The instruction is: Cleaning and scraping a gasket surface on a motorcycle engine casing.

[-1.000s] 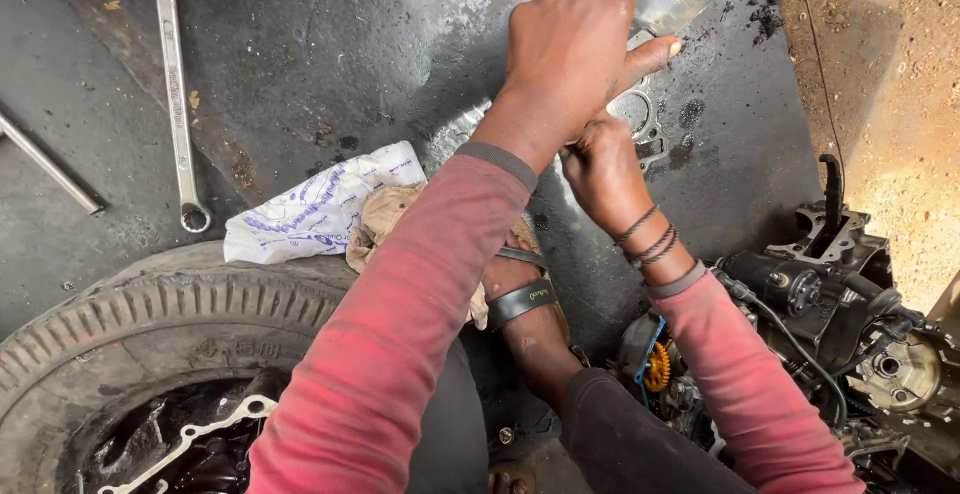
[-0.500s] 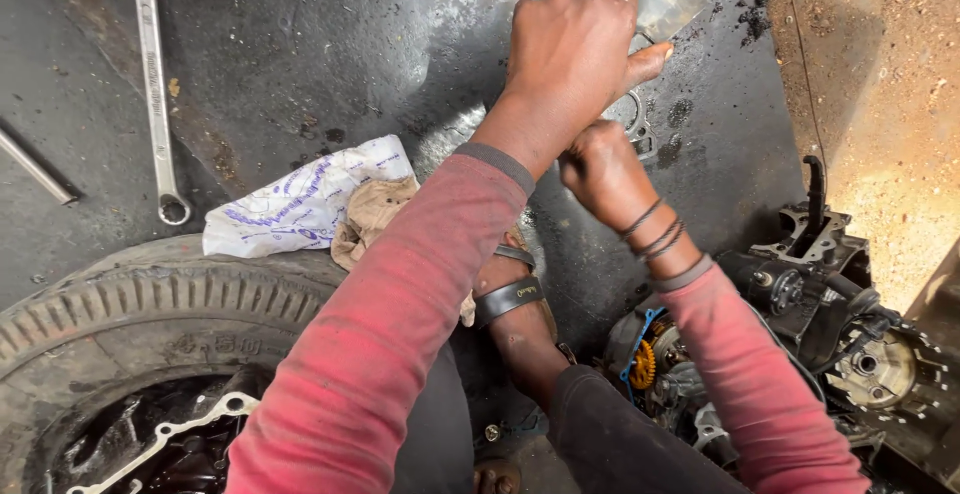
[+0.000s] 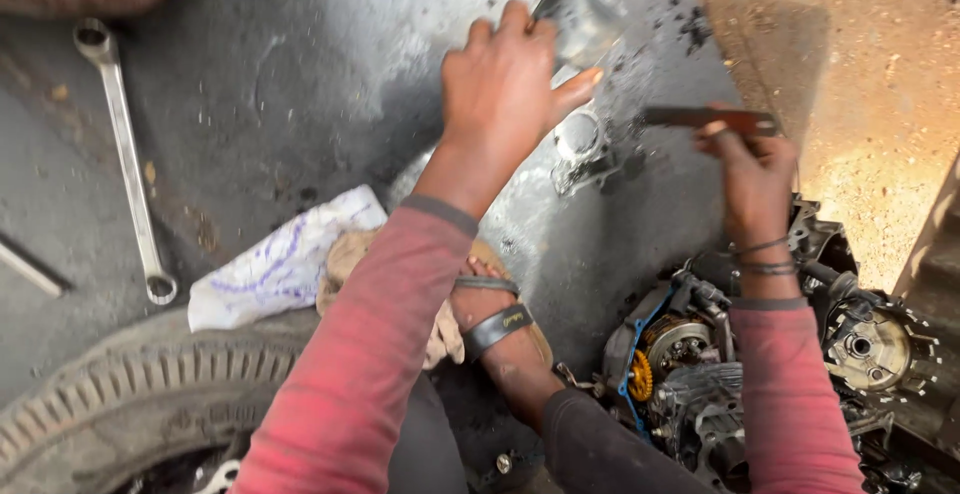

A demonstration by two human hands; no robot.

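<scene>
My left hand (image 3: 505, 89) reaches forward and grips a shiny metal engine cover (image 3: 580, 24) at its edge, holding it against the dark oily floor. My right hand (image 3: 750, 169) is raised to the right of it and holds a thin flat dark tool (image 3: 700, 116) that points left toward the cover. A small round metal part (image 3: 578, 139) lies on the floor just below the cover, between my two hands. Both sleeves are pink-red.
A long ring spanner (image 3: 125, 154) lies at the left. A white printed bag and rag (image 3: 285, 264) lie by my sandalled foot (image 3: 495, 319). A tyre (image 3: 130, 404) fills the lower left. An opened engine (image 3: 760, 364) with gears sits lower right.
My right hand has come out from under my left arm and risen to the right, with the flat tool now in view. The view has shifted, so the spanner appears further left.
</scene>
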